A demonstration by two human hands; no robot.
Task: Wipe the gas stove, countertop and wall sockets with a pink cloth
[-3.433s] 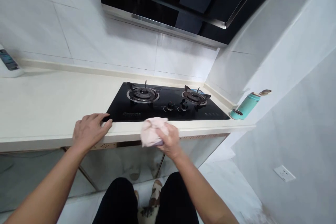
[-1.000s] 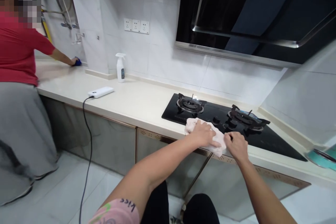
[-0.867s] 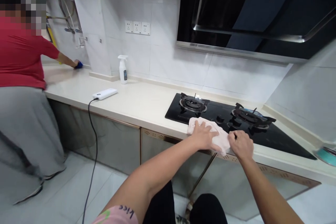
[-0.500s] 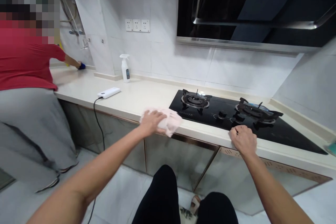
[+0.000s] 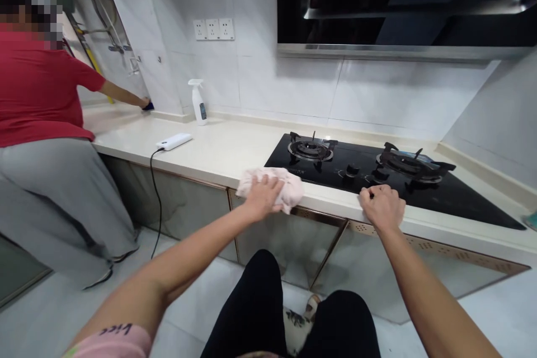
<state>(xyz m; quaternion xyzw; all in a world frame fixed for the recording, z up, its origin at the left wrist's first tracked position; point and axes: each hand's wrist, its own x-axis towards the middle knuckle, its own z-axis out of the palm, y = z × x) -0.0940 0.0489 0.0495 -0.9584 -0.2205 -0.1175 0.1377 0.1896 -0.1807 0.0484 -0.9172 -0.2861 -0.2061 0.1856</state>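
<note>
My left hand (image 5: 265, 197) presses a pale pink cloth (image 5: 289, 187) flat on the front edge of the cream countertop (image 5: 218, 151), just left of the black gas hob (image 5: 440, 201). Its fingers lie on top of the cloth, slightly curled over it. My right hand (image 5: 381, 207) rests on the counter's front edge before the hob knobs (image 5: 353, 170), fingers curled under and nothing visible in them.
A white power bank (image 5: 174, 141) with a black cable hanging to the floor lies on the counter at left. A spray bottle (image 5: 198, 102) stands by the wall. A person in a red shirt (image 5: 37, 89) wipes the far counter. A range hood (image 5: 403, 5) hangs above.
The cloth went from my right hand to my left. My left hand slid it left off the hob's front onto the counter edge. My right hand let go and rests on the edge.
</note>
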